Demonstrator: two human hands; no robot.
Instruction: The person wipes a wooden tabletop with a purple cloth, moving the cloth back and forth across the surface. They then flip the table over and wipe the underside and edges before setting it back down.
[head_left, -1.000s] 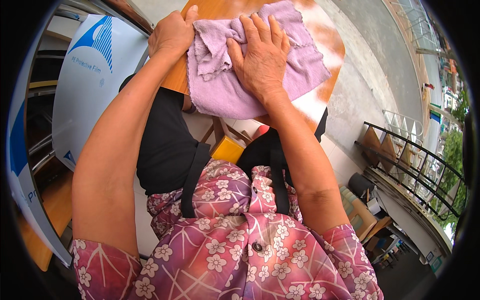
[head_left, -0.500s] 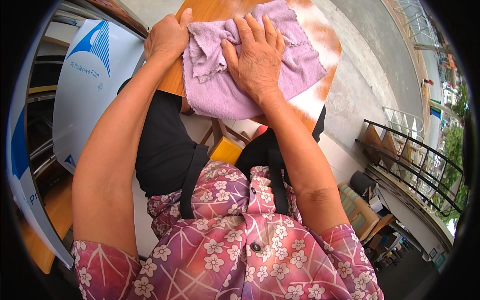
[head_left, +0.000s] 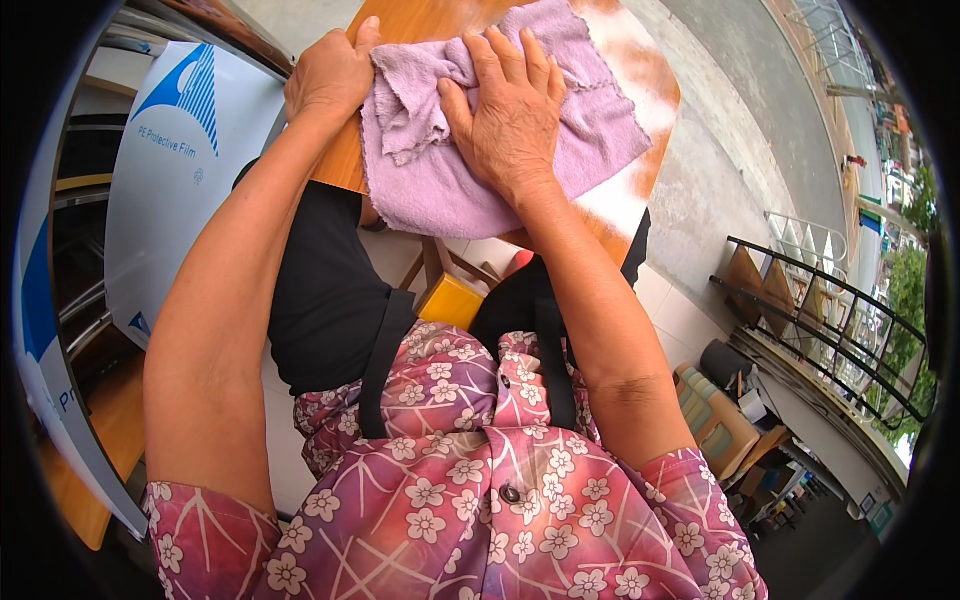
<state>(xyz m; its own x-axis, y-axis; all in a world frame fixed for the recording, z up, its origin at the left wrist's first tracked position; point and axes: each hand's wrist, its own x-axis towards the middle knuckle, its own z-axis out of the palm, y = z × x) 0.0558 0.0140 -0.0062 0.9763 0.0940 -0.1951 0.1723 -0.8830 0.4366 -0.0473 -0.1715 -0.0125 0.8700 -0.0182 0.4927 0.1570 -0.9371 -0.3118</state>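
Observation:
A lilac towelling cloth (head_left: 420, 190) lies spread and bunched over a glossy brown wooden board (head_left: 345, 160). My right hand (head_left: 510, 125) rests flat on top of the cloth, its fingers stretched and slightly apart. At the board's left edge, my left hand (head_left: 330, 75) is closed round the rim, thumb on top by the cloth's corner; its other fingers are curled and partly hidden. White glare covers the board's right side. Its near edge sits above my knees, and the cloth hangs a little over it.
Sheets of white and blue protective film (head_left: 180, 200) cover panels close at my left. Below the board is a yellow block-like thing (head_left: 450, 302) between my legs. On the right are a black metal rack (head_left: 820, 310) and a striped cushioned seat (head_left: 715, 420).
Both hands and the cloth have shifted very slightly left in the picture. Their hold and contact look the same.

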